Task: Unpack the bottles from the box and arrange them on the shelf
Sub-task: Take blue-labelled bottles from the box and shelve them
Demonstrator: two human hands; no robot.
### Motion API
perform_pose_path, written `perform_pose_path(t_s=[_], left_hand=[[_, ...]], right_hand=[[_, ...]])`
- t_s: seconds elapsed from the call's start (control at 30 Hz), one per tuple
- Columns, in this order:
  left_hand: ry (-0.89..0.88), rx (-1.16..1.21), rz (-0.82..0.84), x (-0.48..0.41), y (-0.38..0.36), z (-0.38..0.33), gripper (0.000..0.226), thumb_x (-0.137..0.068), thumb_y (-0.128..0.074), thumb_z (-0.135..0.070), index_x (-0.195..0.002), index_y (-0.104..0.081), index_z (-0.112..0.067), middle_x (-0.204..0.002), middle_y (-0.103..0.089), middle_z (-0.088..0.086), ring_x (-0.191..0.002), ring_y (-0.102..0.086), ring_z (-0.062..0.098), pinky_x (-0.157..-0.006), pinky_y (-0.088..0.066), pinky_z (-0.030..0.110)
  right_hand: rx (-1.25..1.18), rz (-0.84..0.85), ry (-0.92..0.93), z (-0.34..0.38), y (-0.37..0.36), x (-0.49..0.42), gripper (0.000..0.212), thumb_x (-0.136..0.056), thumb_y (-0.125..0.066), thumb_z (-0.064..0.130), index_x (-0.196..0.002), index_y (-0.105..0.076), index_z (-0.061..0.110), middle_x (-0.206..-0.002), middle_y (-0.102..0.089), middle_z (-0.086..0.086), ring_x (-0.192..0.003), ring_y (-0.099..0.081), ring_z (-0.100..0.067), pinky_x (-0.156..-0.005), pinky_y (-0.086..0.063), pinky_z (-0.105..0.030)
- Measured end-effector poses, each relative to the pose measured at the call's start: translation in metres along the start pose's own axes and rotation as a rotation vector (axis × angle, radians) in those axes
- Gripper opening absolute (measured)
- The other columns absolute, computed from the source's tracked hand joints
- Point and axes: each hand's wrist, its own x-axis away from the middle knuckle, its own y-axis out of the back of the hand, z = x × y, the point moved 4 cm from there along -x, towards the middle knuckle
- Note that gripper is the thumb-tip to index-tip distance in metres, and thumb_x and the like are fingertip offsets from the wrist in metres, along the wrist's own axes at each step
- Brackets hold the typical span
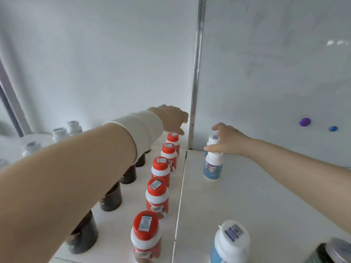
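Several red-capped bottles stand in a row on the white shelf [266, 196], running from the near one [145, 236] back to the far one [172, 138]. My left hand [171, 118] hovers just above that far bottle, fingers pointing down and apart, holding nothing. On the right half, my right hand [226, 141] grips the white cap of a blue-labelled bottle [213, 140] at the back, right behind another blue-labelled bottle [212, 168]. A third blue-labelled bottle [230, 243] stands near the front edge. No box is in view.
A row of dark bottles [112, 198] stands left of the red caps, partly hidden by my left arm. Grey-capped white bottles [60, 132] sit far left. A metal post [196, 82] divides the white back wall. A dark green bottle [330, 253] is at the bottom right.
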Motion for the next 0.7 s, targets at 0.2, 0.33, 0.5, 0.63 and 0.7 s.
perform_pose_path(t_s=[0.2,0.33,0.5,0.63,0.7], left_hand=[[0.188,-0.267,0.065,0.109,0.008,0.061,0.049,-0.093,-0.049,-0.043,-0.137,-0.039,-0.024,-0.133,-0.050,0.003,-0.122,-0.047,0.026,-0.100,-0.039,0.038],[0.340,-0.303,0.098,0.197,0.013,0.109,0.049,-0.093,-0.049,-0.044,-0.137,-0.039,-0.023,-0.130,-0.053,0.003,-0.118,-0.051,0.026,-0.096,-0.041,0.036],[0.561,-0.254,0.129,0.321,0.008,0.180,0.049,-0.092,-0.050,-0.043,-0.136,-0.040,-0.024,-0.129,-0.053,0.002,-0.118,-0.052,0.026,-0.095,-0.045,0.039],[0.741,-0.245,0.228,0.432,-0.011,0.239,0.048,-0.093,-0.048,-0.043,-0.137,-0.038,-0.025,-0.128,-0.054,0.003,-0.114,-0.055,0.028,-0.095,-0.046,0.041],[0.828,-0.220,0.295,0.489,-0.028,0.268,0.047,-0.094,-0.046,-0.044,-0.136,-0.038,-0.024,-0.125,-0.056,0.002,-0.109,-0.057,0.028,-0.094,-0.048,0.042]], right_hand=[[0.273,-0.065,0.298,0.100,-0.032,0.024,0.063,-0.088,-0.056,0.038,-0.139,-0.032,0.009,-0.136,-0.040,-0.015,-0.123,-0.045,-0.030,-0.096,-0.042,-0.037],[0.294,-0.085,0.488,0.183,-0.063,0.049,0.054,-0.091,-0.052,0.033,-0.136,-0.035,0.009,-0.132,-0.041,-0.014,-0.120,-0.045,-0.030,-0.094,-0.041,-0.037],[0.265,-0.054,0.718,0.307,-0.112,0.089,0.052,-0.092,-0.049,0.036,-0.135,-0.035,0.010,-0.133,-0.040,-0.013,-0.122,-0.043,-0.030,-0.095,-0.039,-0.038],[0.254,0.004,0.900,0.415,-0.168,0.132,0.058,-0.092,-0.048,0.039,-0.139,-0.031,0.010,-0.139,-0.037,-0.014,-0.126,-0.039,-0.031,-0.099,-0.037,-0.041],[0.267,0.042,0.984,0.465,-0.205,0.155,0.059,-0.092,-0.047,0.041,-0.140,-0.031,0.010,-0.142,-0.034,-0.014,-0.130,-0.036,-0.032,-0.101,-0.036,-0.042]])
